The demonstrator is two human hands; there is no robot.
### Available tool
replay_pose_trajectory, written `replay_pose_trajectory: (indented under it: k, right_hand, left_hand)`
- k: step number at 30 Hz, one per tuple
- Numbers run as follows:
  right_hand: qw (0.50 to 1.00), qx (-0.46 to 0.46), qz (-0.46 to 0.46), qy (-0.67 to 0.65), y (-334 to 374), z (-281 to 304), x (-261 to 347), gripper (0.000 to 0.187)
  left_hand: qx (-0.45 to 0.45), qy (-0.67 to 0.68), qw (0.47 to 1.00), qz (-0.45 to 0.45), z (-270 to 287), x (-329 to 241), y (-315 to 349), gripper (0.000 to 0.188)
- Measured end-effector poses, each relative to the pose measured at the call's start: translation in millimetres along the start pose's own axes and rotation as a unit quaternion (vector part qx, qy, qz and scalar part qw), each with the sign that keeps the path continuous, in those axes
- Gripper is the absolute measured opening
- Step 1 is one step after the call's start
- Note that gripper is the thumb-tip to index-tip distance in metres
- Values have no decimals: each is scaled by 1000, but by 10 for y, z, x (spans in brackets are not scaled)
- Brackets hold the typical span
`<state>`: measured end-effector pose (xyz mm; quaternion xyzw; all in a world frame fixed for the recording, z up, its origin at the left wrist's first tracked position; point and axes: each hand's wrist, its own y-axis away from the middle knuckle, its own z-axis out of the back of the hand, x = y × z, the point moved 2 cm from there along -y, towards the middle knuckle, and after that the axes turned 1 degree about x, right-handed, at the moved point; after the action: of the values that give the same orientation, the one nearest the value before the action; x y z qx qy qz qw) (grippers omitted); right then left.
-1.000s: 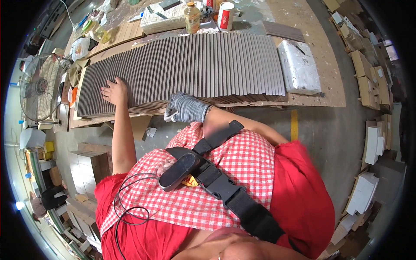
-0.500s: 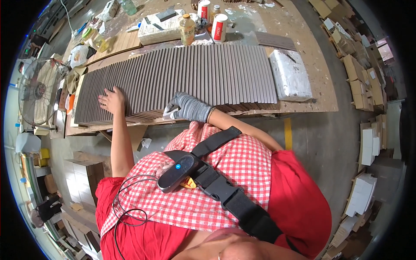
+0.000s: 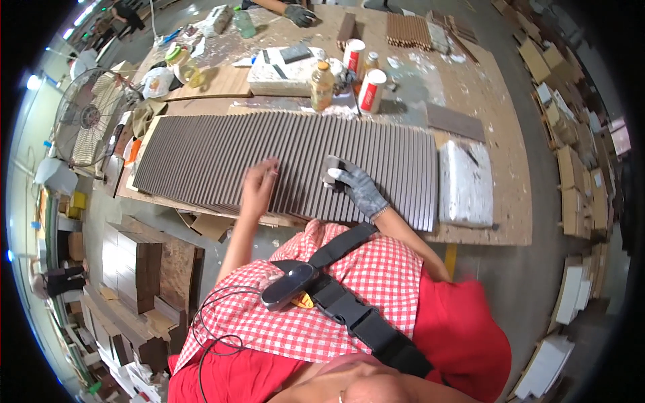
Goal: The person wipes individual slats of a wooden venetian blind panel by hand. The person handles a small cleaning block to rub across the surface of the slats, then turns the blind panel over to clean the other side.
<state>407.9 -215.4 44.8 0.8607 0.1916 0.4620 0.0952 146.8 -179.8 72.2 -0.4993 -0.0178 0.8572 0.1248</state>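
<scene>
A long row of narrow grey-brown slats [image 3: 201, 151], standing side by side, fills the near part of the workbench. My bare left hand [image 3: 261, 187] is over the middle of the row, its fingers bent and smeared by motion. I cannot make out anything in it. To its right my right hand [image 3: 363, 189], in a grey glove, is closed round a small dark grey block [image 3: 332, 163] above the slats. Whether the block touches them is hard to tell.
A white-wrapped block [image 3: 465, 185] lies right of the row. Behind stand a bottle of yellowish liquid [image 3: 322, 87], red-and-white canisters [image 3: 371, 91] and a white slab [image 3: 282, 77]. A fan [image 3: 87, 117] stands at left. Another person's gloved hand [image 3: 299, 15] rests at the far edge.
My left hand has lifted from the left part of the row and moved right. My right hand has gone from the front edge up over the slats, farther right. The view has shifted, showing more bench behind.
</scene>
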Motion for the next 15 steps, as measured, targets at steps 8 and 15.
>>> replay_pose_trajectory:
  k: [8,15]
  right_hand:
    - [998,-55,27,22,704,-228,-282,58]
    - [997,32,40,64,493,-397,226,52]
  left_hand:
    - [144,6,989,-17,-452,-903,708,68]
    - [95,205,973,53,-630,-708,387,45]
